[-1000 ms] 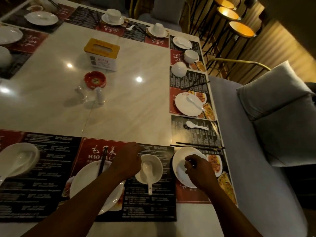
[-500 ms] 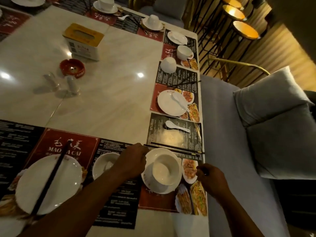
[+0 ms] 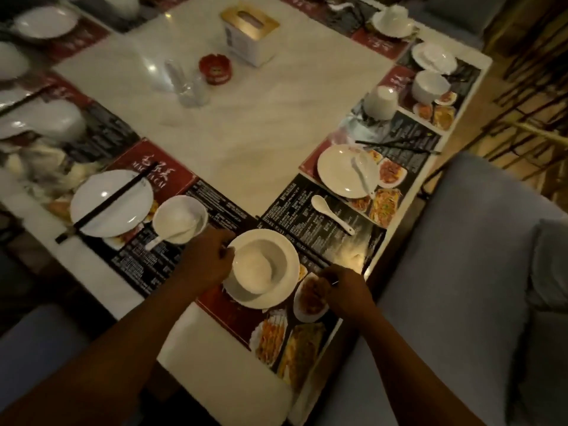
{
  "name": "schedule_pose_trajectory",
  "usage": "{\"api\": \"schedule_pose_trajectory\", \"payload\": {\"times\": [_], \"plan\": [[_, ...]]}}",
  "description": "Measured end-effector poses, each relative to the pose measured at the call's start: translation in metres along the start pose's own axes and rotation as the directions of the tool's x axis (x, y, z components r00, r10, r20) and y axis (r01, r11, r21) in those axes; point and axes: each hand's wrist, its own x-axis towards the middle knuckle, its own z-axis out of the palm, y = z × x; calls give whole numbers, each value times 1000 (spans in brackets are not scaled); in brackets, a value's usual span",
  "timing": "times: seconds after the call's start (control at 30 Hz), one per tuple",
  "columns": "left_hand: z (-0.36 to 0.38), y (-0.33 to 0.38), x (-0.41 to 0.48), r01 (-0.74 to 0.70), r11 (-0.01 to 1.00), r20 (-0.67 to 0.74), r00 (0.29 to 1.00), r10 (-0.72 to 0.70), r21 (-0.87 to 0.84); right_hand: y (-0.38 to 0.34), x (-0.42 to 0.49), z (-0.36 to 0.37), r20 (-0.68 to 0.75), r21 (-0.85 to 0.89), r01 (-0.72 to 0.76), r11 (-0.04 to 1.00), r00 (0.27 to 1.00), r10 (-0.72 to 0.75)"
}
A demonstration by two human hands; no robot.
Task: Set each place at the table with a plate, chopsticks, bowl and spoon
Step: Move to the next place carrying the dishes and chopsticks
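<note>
One bowl (image 3: 259, 265) sits on one plate (image 3: 281, 299) at lower centre, our left hand (image 3: 204, 262) pinching its near rim, our right hand (image 3: 345, 290) closed on thin chopsticks. We judge the glazed bowl stiff, slick and breakable, best gripped at the rim. One loose spoon (image 3: 330, 213) lies right of centre.

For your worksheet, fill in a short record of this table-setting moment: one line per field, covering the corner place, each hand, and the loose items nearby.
Corner place: bowl sits on plate
Left hand: at the bowl's left rim
Right hand: on the placemat, pinching something thin and dark, likely chopsticks
Loose spoon: on the placemat beyond the plate
Left neighbour: chopsticks across a second plate
Centre: tissue box, red ashtray
</note>
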Motion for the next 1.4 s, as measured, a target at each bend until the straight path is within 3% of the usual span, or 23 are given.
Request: {"api": "schedule_pose_trajectory", "payload": {"times": [0.13,0.27,0.53,0.7,0.97,1.07,1.23,1.33,1.4], "plan": [[-12,-23,-32,107,994,10,994,-107,36,-17,31,-15,-54,-12,100,995,994,-100],[-19,-41,-28,176,984,85,981,-176,10,-31,53,-24,-139,42,86,995,987,-79],[-1,-29,-1,153,966,76,987,-140,-208,-39,66,-40,-125,-31,56,998,990,-60],[9,-33,0,203,945,69,979,-191,-258,-44,83,-49,-107,-117,56,991,992,-69],[23,-21,-13,318,893,4,943,-334,-320,-57,122,-44,-1,-290,267,919,960,-279],[28,-12,-15,381,862,-53,906,-421,-335,-54,136,-46,97,-312,376,872,926,-365],[37,21,-28,492,773,-213,771,-601,-399,-57,155,-49,317,-247,603,758,790,-525],[50,40,-41,559,720,-241,695,-678,-412,-57,159,-59,306,-255,674,694,737,-603],[59,48,-48,602,677,-209,662,-719,-423,-54,163,-70,275,-276,658,701,753,-598]]}}
